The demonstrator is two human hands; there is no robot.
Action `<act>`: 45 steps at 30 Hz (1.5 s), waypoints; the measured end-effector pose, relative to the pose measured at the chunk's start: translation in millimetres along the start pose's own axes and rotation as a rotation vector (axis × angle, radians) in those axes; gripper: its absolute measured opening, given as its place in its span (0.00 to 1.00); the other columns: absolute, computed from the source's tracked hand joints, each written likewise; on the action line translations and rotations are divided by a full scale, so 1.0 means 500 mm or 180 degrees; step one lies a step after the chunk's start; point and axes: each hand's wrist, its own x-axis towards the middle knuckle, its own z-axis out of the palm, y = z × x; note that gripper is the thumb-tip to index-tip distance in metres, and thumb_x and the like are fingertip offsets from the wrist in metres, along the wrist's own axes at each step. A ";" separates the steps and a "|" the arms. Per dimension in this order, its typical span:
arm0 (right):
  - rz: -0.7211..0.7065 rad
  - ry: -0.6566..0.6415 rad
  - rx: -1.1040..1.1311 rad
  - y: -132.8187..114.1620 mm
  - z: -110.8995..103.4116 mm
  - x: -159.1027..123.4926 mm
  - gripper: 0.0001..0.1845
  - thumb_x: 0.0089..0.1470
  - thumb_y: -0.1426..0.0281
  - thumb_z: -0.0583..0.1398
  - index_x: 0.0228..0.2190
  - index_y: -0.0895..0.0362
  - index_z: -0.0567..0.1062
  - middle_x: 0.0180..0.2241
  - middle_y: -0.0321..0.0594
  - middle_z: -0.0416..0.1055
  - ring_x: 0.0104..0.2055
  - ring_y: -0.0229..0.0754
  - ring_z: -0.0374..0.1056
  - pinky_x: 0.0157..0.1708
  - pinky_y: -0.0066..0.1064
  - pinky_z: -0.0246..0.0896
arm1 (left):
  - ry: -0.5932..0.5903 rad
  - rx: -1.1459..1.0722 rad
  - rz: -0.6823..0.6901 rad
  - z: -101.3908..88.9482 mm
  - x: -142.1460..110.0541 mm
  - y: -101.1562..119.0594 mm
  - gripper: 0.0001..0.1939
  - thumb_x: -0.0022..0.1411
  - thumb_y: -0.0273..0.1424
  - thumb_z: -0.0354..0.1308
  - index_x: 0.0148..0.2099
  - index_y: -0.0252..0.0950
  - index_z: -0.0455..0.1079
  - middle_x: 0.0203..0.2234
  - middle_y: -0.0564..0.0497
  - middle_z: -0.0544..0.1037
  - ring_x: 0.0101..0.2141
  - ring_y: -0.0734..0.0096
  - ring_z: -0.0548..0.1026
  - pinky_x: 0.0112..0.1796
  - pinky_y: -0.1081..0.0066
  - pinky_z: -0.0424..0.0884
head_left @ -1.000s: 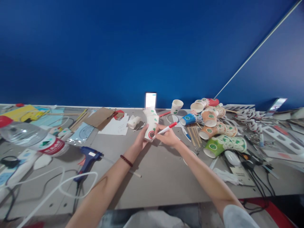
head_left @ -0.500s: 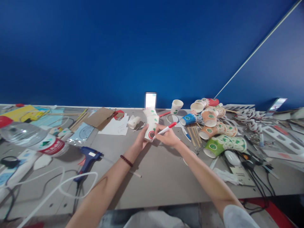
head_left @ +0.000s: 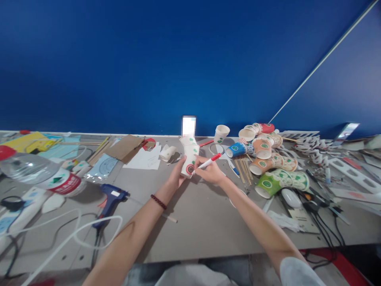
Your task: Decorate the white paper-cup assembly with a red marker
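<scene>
My left hand (head_left: 177,174) is closed around a joined pair of white paper cups (head_left: 191,150) with green leaf prints, lying lengthwise away from me. Red colouring rings the round dark emblem on the nearer cup. In my right hand (head_left: 208,171) is a red-capped white marker (head_left: 212,160), its writing end down by the coloured emblem. Fingers of the right hand hide the tip and also rest against the cup. Just left of the cups lies a cut white paper cup piece (head_left: 168,152).
A white cup (head_left: 222,134) stands by the blue wall. Several coloured cup pairs, among them a green one (head_left: 268,184), lie at the right beside wooden sticks (head_left: 244,171). At the left are a blue glue gun (head_left: 110,202), a large bottle (head_left: 41,171), loose cables and cardboard (head_left: 125,148).
</scene>
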 end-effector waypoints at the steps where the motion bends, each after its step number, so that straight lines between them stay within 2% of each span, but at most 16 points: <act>1: -0.0012 0.0006 -0.0013 0.001 -0.001 0.000 0.04 0.44 0.69 0.60 0.21 0.53 0.69 0.24 0.33 0.69 0.30 0.40 0.65 0.36 0.34 0.62 | -0.0007 0.0003 0.0006 0.000 0.001 0.000 0.18 0.69 0.37 0.60 0.53 0.28 0.78 0.36 0.42 0.85 0.33 0.64 0.83 0.33 0.70 0.78; 6: 0.0084 0.0003 0.0064 0.003 -0.003 0.000 0.03 0.44 0.69 0.60 0.22 0.54 0.70 0.23 0.33 0.69 0.29 0.40 0.64 0.31 0.31 0.59 | 0.0177 0.0057 -0.0088 0.000 0.001 0.001 0.17 0.70 0.37 0.59 0.50 0.28 0.78 0.30 0.45 0.83 0.26 0.68 0.79 0.29 0.70 0.76; 8: 0.0139 0.0018 0.0110 0.000 -0.002 0.000 0.02 0.43 0.69 0.60 0.22 0.53 0.71 0.24 0.33 0.70 0.28 0.40 0.64 0.31 0.32 0.60 | 0.0153 0.0061 -0.0088 0.001 0.000 0.001 0.17 0.70 0.38 0.58 0.49 0.28 0.78 0.30 0.45 0.83 0.26 0.69 0.79 0.29 0.71 0.76; 10: 0.0148 0.0061 0.0083 -0.003 0.001 0.000 0.01 0.43 0.69 0.60 0.22 0.53 0.71 0.24 0.33 0.70 0.29 0.41 0.65 0.34 0.34 0.63 | 0.0098 0.0042 -0.0065 0.002 -0.002 0.002 0.18 0.69 0.38 0.59 0.51 0.28 0.77 0.32 0.44 0.84 0.27 0.68 0.80 0.30 0.71 0.76; 12: 0.0125 0.0090 0.0024 -0.005 0.004 0.000 0.01 0.43 0.70 0.60 0.22 0.52 0.71 0.23 0.31 0.70 0.31 0.42 0.67 0.42 0.37 0.67 | 0.0061 0.0021 -0.0029 0.002 -0.002 0.002 0.18 0.68 0.38 0.60 0.52 0.29 0.77 0.33 0.44 0.84 0.29 0.67 0.81 0.31 0.71 0.77; 15: 0.0112 0.0063 -0.0027 -0.004 0.006 -0.002 0.02 0.44 0.71 0.60 0.23 0.51 0.71 0.21 0.30 0.69 0.33 0.42 0.69 0.49 0.40 0.67 | 0.0010 0.0047 -0.0004 -0.002 0.000 0.000 0.18 0.69 0.38 0.59 0.52 0.29 0.78 0.33 0.44 0.85 0.29 0.66 0.81 0.32 0.71 0.77; 18: 0.0141 0.0026 -0.0037 0.000 0.004 -0.003 0.02 0.44 0.71 0.60 0.23 0.53 0.71 0.23 0.31 0.69 0.30 0.40 0.66 0.39 0.36 0.67 | 0.0004 0.0064 -0.0046 -0.008 0.006 -0.003 0.19 0.69 0.38 0.59 0.52 0.28 0.78 0.33 0.44 0.85 0.30 0.66 0.81 0.32 0.71 0.78; 21: 0.0101 0.0001 -0.0018 0.004 0.001 -0.003 0.03 0.44 0.69 0.61 0.22 0.54 0.70 0.24 0.33 0.70 0.28 0.39 0.64 0.32 0.32 0.60 | -0.0034 -0.0003 -0.0052 -0.013 0.011 -0.006 0.20 0.67 0.39 0.62 0.53 0.28 0.77 0.35 0.43 0.85 0.30 0.66 0.82 0.31 0.71 0.78; 33: 0.0055 -0.0017 0.0015 0.003 0.000 -0.002 0.02 0.44 0.70 0.61 0.22 0.54 0.71 0.25 0.34 0.69 0.28 0.39 0.62 0.31 0.32 0.56 | -0.0037 0.0104 -0.0062 -0.010 0.009 -0.004 0.21 0.70 0.39 0.58 0.55 0.27 0.76 0.37 0.41 0.85 0.32 0.64 0.82 0.32 0.70 0.78; 41: -0.0116 -0.0061 0.0017 0.005 -0.005 0.003 0.04 0.44 0.70 0.61 0.21 0.54 0.70 0.25 0.33 0.69 0.29 0.39 0.64 0.33 0.33 0.59 | 0.0129 -0.0022 -0.0143 0.003 0.001 0.004 0.19 0.71 0.36 0.56 0.54 0.26 0.76 0.33 0.42 0.84 0.28 0.67 0.81 0.28 0.71 0.76; 45: -0.0144 0.0007 0.0191 0.006 -0.011 0.006 0.05 0.45 0.71 0.62 0.21 0.53 0.71 0.23 0.33 0.69 0.28 0.40 0.64 0.35 0.36 0.65 | 0.0182 0.0113 -0.0148 0.001 0.002 0.004 0.19 0.72 0.37 0.55 0.54 0.27 0.75 0.30 0.43 0.83 0.25 0.66 0.79 0.25 0.71 0.75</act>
